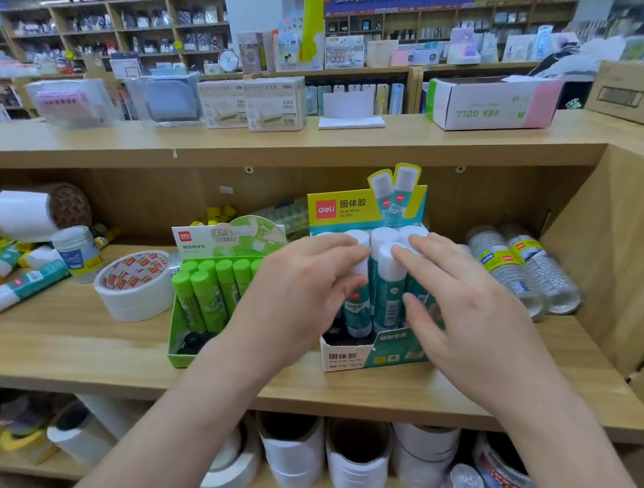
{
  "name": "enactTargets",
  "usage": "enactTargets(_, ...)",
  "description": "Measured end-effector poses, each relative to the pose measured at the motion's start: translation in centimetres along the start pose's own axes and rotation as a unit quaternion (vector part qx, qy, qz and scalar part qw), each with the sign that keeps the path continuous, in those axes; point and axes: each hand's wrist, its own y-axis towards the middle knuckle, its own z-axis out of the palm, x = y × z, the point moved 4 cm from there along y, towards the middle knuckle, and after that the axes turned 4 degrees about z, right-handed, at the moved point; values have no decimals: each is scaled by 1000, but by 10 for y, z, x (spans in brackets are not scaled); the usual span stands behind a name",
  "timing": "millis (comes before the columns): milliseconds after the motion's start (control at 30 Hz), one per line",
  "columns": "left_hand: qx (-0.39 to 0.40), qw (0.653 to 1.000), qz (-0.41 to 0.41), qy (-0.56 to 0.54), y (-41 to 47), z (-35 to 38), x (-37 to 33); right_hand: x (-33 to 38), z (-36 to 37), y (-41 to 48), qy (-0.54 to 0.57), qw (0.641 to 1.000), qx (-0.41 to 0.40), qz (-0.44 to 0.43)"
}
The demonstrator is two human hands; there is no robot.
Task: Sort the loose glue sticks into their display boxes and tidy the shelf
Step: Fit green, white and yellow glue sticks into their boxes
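Head view: your left hand [300, 293] pinches a white-capped glue stick [357, 314] standing in the teal display box [345, 358]. Right hand [462, 320]: fingers straight, resting on neighbouring caps [384, 236]. Loose glue sticks [25, 286] lie well left of your fingers.

Left grip [301, 281] pinches a white-capped glue stick [356, 312] in the teal display box [345, 358]; right grip [466, 324] rests straight fingers [415, 261] on neighbouring caps [385, 235].

Both forearms reach forward; left grip [305, 281] curled in a pinch, right grip [463, 312] straight-fingered.
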Motion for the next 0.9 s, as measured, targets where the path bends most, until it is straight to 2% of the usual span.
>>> enactTargets(200,-5,993,39,109,-5,8,-4,2,2,-1,-26,999,-34,-4)
enactTargets(300,36,992,23,117,-12,16,-4,3,6,-3,-32,999,-41,5)
enactTargets(700,93,995,7,32,-15,21,0,9,10,-4,-77,996,-27,37)
enactTargets(800,43,999,-2,21,-28,4,-5,19,8,-8,-81,993,-77,38)
enactTargets(900,-59,998,-22,-7,-47,-28,-2,39,4,-10,-39,989,-143,-18)
